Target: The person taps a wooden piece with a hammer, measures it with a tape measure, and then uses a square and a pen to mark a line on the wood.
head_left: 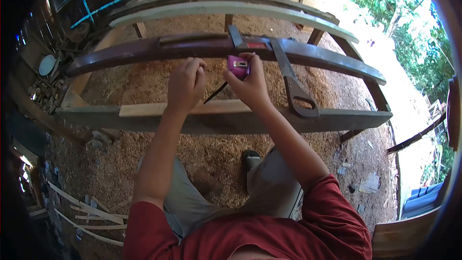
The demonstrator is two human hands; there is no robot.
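Observation:
My right hand [250, 81] grips a purple tape measure [236, 65] above the gap between the beams of a wooden frame. A dark strap [215, 92] hangs below it. My left hand [187, 83] is beside it to the left, closed, and whatever it may hold is hidden. Just beyond the hands runs a dark brown beam [115, 57]. A metal-bladed square [235, 35] rests across this beam, next to a small red patch [256, 45]. To the right of my right hand, a handsaw [301, 98] lies across from the dark beam to the nearer grey beam.
The near grey beam [353, 118] carries a pale wooden strip [211, 107]. A pale curved plank [192, 10] spans the far side. Wood shavings [125, 159] cover the ground. Thin wooden strips [89, 207] lie at lower left, with scraps by a pale round dish [46, 65].

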